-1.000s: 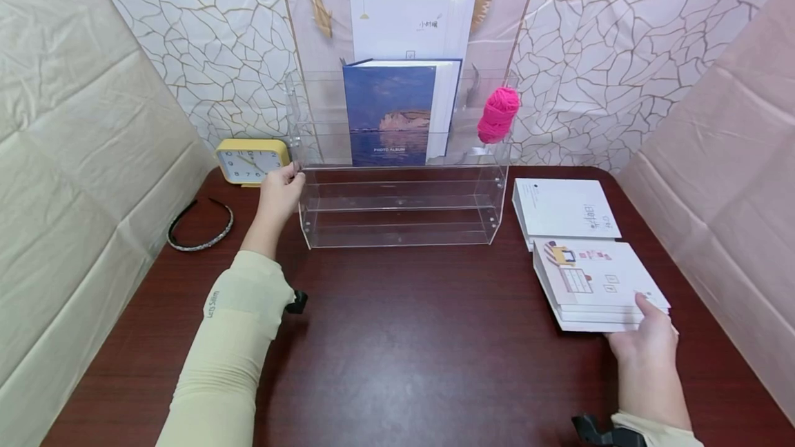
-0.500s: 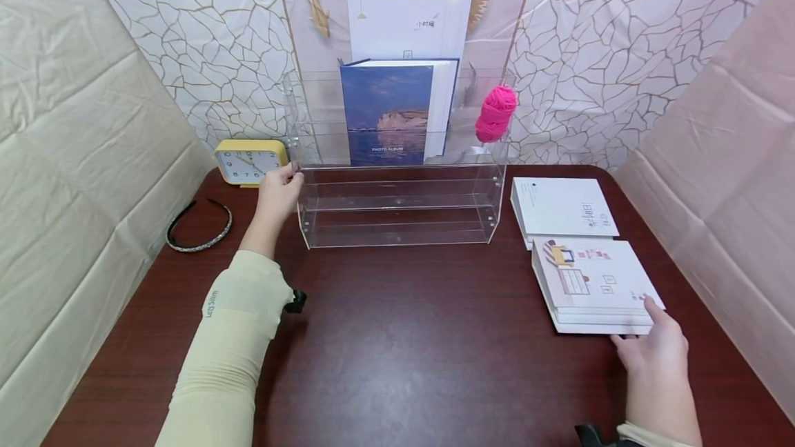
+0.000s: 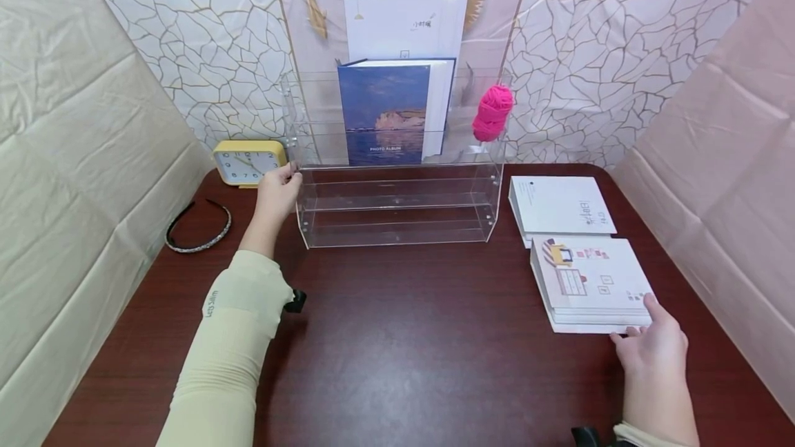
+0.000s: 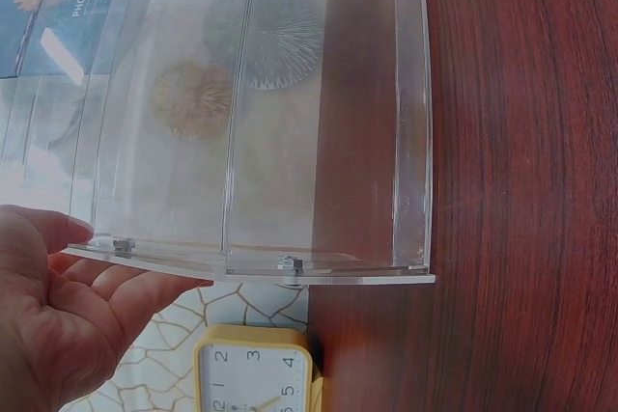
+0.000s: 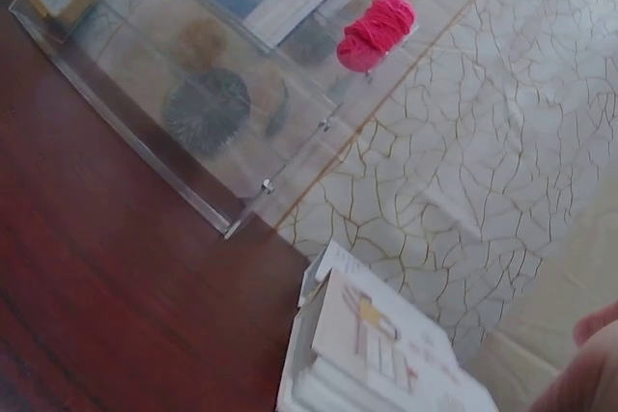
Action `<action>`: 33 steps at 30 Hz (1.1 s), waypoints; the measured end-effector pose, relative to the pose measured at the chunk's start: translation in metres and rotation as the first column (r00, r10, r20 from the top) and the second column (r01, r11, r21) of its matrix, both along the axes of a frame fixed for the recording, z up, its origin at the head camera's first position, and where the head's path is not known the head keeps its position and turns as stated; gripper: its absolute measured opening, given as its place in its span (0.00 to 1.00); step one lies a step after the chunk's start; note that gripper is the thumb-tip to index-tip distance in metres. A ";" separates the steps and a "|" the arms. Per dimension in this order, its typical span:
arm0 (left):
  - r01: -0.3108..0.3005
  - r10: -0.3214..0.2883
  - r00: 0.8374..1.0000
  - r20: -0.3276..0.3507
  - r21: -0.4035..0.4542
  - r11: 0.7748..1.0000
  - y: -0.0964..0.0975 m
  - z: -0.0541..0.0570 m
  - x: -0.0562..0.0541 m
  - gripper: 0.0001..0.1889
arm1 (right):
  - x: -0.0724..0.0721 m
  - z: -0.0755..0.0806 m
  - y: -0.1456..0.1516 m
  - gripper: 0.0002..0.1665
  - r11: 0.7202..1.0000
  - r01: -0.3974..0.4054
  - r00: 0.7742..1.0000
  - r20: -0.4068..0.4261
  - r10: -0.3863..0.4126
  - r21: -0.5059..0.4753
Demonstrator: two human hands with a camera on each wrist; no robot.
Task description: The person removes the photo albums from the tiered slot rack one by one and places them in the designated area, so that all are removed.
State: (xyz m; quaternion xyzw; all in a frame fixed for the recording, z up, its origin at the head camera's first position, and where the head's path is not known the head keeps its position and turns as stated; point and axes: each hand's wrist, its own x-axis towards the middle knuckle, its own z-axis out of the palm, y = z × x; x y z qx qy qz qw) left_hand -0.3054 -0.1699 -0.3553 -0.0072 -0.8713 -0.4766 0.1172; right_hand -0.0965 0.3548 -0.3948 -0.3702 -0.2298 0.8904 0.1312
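My left hand (image 3: 277, 192) grips the left side panel of a clear acrylic rack (image 3: 397, 240), thumb inside and fingers outside in the left wrist view. A blue photo album (image 3: 385, 109) stands upright in the rack before a taller white album (image 3: 406, 23). Pink yarn (image 3: 493, 113) sits at the rack's right end. My right hand (image 3: 655, 347) holds the near right corner of a stack's top white album (image 3: 590, 271), thumb on the cover and fingers at the near edge. Only part of that hand (image 5: 584, 364) shows in the right wrist view.
Another white album (image 3: 559, 205) lies flat behind the stack on the dark red table (image 3: 397, 350). A yellow clock (image 3: 248, 163) stands left of the rack, with a headband (image 3: 199, 230) before it. Fabric walls close in both sides.
My right hand has shifted slightly to the right along the stack's near corner. The stack's lower edges look more even. My left hand stays on the rack.
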 end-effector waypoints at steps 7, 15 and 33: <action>-0.011 0.011 1.000 -0.006 0.001 1.000 -0.003 -0.001 0.000 0.19 | -0.018 0.035 -0.031 0.40 0.940 0.058 0.996 -0.087 -0.030 0.336; -0.009 0.009 1.000 -0.001 0.008 1.000 -0.005 0.000 -0.001 0.20 | -0.053 0.080 -0.080 0.18 0.855 0.121 0.830 -0.524 0.191 0.504; -0.013 0.013 0.999 -0.029 -0.017 1.000 0.001 -0.001 -0.001 0.19 | -0.165 0.140 -0.175 0.21 0.393 0.083 0.645 -0.350 0.679 0.916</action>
